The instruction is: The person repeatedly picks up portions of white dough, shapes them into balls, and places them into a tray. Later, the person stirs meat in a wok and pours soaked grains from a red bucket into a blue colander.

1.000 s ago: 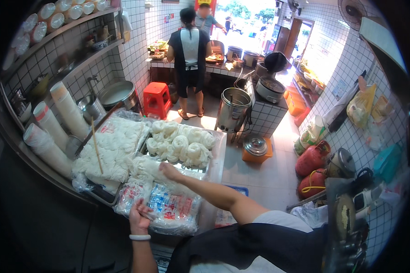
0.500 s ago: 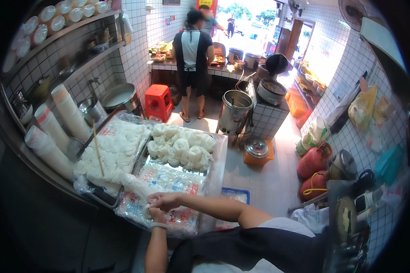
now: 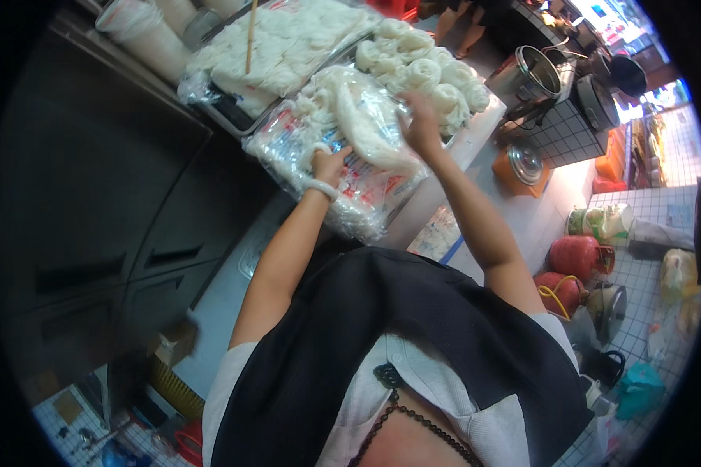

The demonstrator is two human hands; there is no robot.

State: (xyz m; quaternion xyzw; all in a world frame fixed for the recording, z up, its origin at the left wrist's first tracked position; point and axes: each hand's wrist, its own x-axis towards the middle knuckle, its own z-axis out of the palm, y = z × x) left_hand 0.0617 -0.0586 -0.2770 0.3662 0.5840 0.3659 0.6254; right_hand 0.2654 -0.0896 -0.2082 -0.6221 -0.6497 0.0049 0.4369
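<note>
While both arms reach forward, the left hand (image 3: 329, 162) is closed on the near edge of a clear plastic bag of white noodles (image 3: 350, 148), and the right hand (image 3: 420, 128), fingers spread, presses on the same bag at its far side. This bag lies on the counter at about 12 o'clock from the person. Noodle bundles (image 3: 428, 74) sit just beyond, at 1 o'clock. A chopstick (image 3: 250, 35) stands in flat noodles (image 3: 288, 47) at 11 o'clock. Metal pots (image 3: 533, 74) stand at 2 o'clock.

Left hand (image 3: 331, 162) curled, right hand (image 3: 420, 128) open, both forearms outstretched.
</note>
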